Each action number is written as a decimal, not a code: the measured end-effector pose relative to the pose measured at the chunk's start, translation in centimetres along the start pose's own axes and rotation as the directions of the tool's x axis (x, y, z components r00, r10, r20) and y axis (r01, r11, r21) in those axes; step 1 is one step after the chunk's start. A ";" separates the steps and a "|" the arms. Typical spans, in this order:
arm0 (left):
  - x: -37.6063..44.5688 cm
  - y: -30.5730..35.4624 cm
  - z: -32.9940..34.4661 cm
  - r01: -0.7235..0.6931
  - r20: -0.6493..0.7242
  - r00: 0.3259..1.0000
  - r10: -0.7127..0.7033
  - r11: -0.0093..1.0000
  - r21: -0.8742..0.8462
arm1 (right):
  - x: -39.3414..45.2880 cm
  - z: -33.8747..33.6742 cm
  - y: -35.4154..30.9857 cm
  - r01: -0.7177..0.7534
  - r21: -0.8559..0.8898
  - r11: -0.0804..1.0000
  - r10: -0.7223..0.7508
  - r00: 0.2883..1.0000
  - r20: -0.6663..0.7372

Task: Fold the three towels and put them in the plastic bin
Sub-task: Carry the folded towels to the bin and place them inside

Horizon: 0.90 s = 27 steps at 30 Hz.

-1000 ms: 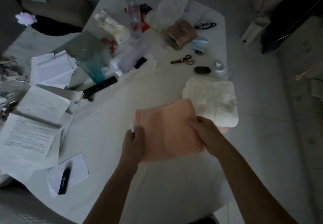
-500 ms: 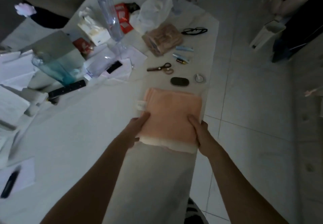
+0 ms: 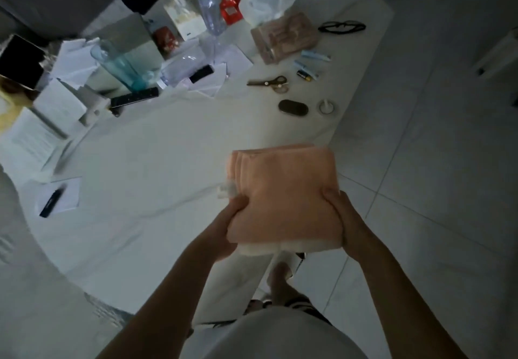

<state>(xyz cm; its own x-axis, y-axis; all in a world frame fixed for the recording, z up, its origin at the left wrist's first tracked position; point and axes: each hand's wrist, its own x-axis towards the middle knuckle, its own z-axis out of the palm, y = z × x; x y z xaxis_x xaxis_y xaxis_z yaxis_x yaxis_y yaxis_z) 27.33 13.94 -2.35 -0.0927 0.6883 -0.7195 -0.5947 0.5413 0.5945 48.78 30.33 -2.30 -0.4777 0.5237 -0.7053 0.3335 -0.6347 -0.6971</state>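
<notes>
Two hands carry the folded stack at the near right edge of the tabletop, lifted clear of it and partly over the tiled floor. The left hand clamps the stack's near left corner, thumb on top and fingers hidden beneath; the right hand clamps the near right corner the same way. On top lies the peach towel, folded to a rough rectangle, with a white towel showing only as a pale strip along the near edge underneath. Whether a third towel sits in the stack cannot be told. A small white tag sticks out at the peach towel's left edge, just beyond the left thumb.

The stack's long axis runs away from the person, so both hands grip the near short end and the far end hangs unsupported. Neither hand is nearer to the load; they share it evenly. No plastic bin is visible, so which way the stack must travel cannot be judged.

Farther off on the tabletop lie a dark oval case, scissors, and black glasses.
</notes>
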 end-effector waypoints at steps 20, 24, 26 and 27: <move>16.6 5.0 45.7 -0.075 0.153 0.987 0.055 0.989 0.128 | -9.1 -41.7 -10.5 0.260 0.271 0.927 -0.112 0.880 -0.462; 21.6 7.9 51.9 -0.081 0.169 0.984 0.064 0.992 0.092 | -6.5 -48.7 -14.7 0.265 0.284 0.921 -0.123 0.892 -0.435; 24.7 9.7 54.4 -0.086 0.152 0.986 0.074 0.993 0.077 | -3.9 -51.8 -17.3 0.253 0.267 0.930 -0.123 0.897 -0.425; 26.5 10.8 55.6 -0.087 0.143 0.987 0.075 0.993 0.078 | -2.4 -53.3 -18.8 0.250 0.257 0.933 -0.124 0.897 -0.425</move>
<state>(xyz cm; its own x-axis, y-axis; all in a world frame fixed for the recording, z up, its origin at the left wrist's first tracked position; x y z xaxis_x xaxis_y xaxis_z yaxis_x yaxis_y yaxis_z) 62.87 64.86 4.95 -0.0218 0.7891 -0.6139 -0.5206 0.5153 0.6807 86.97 71.23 5.68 -0.1244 0.7895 -0.6011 -0.0170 -0.6074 -0.7942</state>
